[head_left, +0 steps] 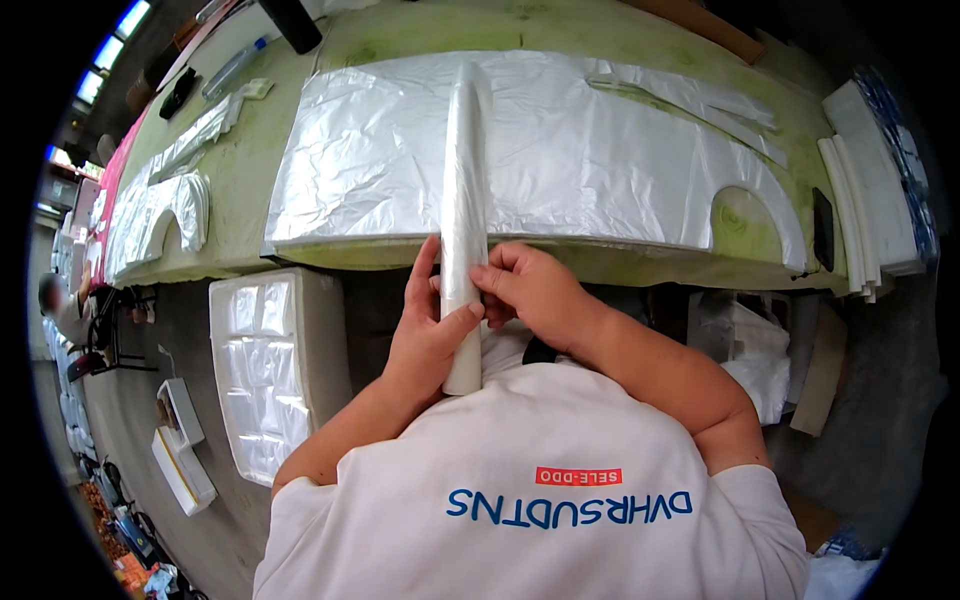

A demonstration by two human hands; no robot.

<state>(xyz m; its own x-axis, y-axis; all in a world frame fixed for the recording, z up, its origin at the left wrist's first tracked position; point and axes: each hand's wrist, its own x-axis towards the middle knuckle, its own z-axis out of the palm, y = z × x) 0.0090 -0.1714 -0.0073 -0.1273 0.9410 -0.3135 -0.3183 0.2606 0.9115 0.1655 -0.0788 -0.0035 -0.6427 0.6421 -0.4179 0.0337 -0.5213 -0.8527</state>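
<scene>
Roll: a long roll of clear film (464,210) lies across the front edge of the table (400,40), its near end hanging off the edge toward the person's chest.
Left hand: the left hand (425,335) wraps the roll's near end from the left, fingers curled narrowly around it, thumb pressed across its front.
Right hand: the right hand (530,290) meets the roll from the right, just off the table edge, fingertips pinching the film beside the left thumb.
Sheet: a wide silvery plastic sheet (600,150) covers the table top under the roll, with a rounded notch cut near its right end.
Strips: more cut plastic pieces (165,205) lie on the table's left part.
Tray: a white moulded tray (265,365) stands below the table edge, left of the hands.
Foam boards: white boards (870,200) are stacked at the table's right end.
</scene>
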